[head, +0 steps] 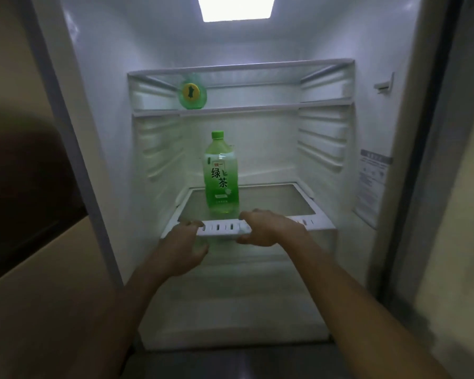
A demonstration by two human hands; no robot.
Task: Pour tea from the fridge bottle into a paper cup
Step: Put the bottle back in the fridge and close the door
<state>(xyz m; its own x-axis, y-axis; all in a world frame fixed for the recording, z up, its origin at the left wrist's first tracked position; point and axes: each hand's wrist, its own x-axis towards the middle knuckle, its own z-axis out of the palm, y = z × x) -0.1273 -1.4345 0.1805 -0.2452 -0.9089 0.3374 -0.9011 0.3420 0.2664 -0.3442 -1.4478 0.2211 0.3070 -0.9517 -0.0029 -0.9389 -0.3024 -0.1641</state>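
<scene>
Both forearms reach up from the bottom of the view into the open fridge (394,132). At their ends, the left hand (182,246) and the right hand (268,228) are each curled over the white front rail of the glass shelf (257,203), fingers on top and thumbs below, so each grip is clenched on the shelf edge and not on the bottle.

By the look of it the task has barely begun. The green tea bottle (221,173) stands upright on that shelf, left of centre and just behind the rail between the two hands, its green cap on. It is untouched. No paper cup shows anywhere, so fetching the bottle, uncapping it and pouring all appear to be left.

Room for lifting seems generous. Only the bottle stands on its shelf, and a clear gap separates its cap from the upper shelf (244,108). On that upper shelf, at the left, sits a round green object with a yellow face (192,94), well above the bottle. Ribbed side walls stand well apart from it on both sides. The raised front rail is the one edge the bottle's base likely must clear coming out.
</scene>
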